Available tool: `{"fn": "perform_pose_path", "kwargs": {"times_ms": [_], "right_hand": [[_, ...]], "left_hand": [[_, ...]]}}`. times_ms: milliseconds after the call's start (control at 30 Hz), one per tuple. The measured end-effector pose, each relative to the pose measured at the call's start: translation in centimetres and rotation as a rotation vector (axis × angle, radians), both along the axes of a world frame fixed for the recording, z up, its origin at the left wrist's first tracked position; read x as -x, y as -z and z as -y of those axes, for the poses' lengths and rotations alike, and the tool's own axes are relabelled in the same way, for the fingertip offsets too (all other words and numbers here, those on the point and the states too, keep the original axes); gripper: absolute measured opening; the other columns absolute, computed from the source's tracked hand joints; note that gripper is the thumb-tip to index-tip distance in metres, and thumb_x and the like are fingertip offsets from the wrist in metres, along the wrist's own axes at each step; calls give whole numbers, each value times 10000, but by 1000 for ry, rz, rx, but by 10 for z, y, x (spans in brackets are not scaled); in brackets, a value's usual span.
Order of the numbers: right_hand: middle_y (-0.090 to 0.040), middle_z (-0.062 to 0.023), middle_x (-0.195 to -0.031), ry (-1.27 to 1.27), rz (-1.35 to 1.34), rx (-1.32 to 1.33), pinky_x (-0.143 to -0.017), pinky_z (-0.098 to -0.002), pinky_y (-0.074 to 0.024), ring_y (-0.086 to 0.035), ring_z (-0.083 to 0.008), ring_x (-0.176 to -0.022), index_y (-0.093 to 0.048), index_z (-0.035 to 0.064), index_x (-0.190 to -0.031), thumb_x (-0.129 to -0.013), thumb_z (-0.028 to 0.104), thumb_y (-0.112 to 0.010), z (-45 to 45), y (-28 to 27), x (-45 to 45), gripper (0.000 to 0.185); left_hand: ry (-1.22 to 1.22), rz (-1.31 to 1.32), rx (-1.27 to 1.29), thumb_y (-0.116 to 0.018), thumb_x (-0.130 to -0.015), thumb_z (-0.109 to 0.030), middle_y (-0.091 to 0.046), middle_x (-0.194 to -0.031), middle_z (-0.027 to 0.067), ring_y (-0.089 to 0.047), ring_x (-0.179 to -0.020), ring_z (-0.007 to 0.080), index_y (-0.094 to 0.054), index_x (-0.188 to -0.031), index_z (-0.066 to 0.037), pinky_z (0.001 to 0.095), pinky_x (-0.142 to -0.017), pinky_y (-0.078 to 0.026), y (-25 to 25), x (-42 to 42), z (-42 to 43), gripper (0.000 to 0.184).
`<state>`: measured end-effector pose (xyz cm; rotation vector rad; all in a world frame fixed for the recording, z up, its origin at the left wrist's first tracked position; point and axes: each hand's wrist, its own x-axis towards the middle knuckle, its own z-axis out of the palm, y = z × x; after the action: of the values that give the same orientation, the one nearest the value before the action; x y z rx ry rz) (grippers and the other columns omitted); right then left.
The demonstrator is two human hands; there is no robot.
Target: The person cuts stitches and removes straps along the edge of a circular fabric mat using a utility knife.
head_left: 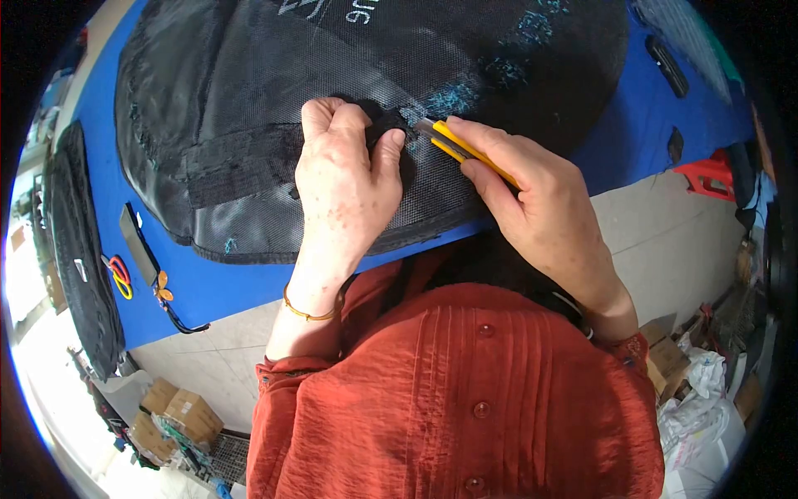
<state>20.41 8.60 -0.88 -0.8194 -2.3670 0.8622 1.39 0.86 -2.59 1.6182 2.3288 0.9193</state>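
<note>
Black mesh fabric (274, 75) with black strap pieces and blue thread tufts (453, 98) lies over a blue table. My right hand (532, 179) is closed around a yellow and black cutter (474, 152). The cutter's blade end points left at the fabric, near the blue threads. Just left of the blade, my left hand (347, 170) presses on the fabric with bent fingers and pinches a dark strap (384, 125); its fingertips are partly hidden.
Left on the blue table (187, 299) are a dark phone-like object (140, 243) and red-and-yellow scissor handles (120, 277). A black tool (667, 66) lies at the upper right. A red stool (711, 177) stands beyond the right edge; boxes (179, 416) sit lower left.
</note>
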Motion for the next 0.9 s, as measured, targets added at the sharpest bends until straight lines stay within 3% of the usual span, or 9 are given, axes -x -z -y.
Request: {"fn": "perform_pose_path", "kwargs": {"times_ms": [900], "right_hand": [[-688,-160,-872,3,59,12,-655,-414,-561,-698,-342,-755,-653,85,-1250,-926,77,-692,2,-1,-2,326]], "left_hand": [[5,28,-18,-777,-827,-102,-572,-1098,235,-669,-854,373,-609,-953,50,413,-721,-578,0,-1,0,260]]}}
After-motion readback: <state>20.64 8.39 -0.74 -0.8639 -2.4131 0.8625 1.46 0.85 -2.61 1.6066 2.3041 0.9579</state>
